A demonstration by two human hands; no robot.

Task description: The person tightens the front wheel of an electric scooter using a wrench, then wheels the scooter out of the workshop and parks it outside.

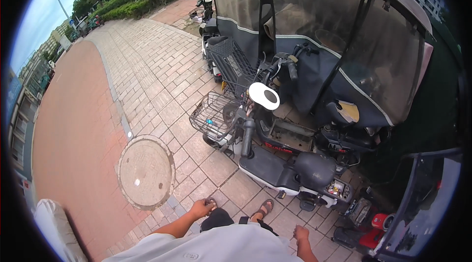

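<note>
My left hand (pixel 201 208) hangs low in front of me with its fingers curled together, next to my sandalled left foot; whatever it may hold is too small to make out. Further right, my right hand (pixel 301 233) hangs at my side, loosely closed, and nothing shows in it. Neither hand touches the parked electric scooter (pixel 268 166) ahead. That scooter has a dark seat (pixel 315 169), a black handlebar grip (pixel 248 136), a white oval-backed mirror (pixel 264 96) and a wire front basket (pixel 212 115) with a small blue item inside.
A covered three-wheeler (pixel 364 65) with clear plastic sides stands beyond more parked scooters. A round manhole cover (pixel 146 172) lies in the paving on the left, beside a reddish path (pixel 78 134). At lower right are a red-and-black scooter (pixel 368 237) and a windscreen (pixel 423 203).
</note>
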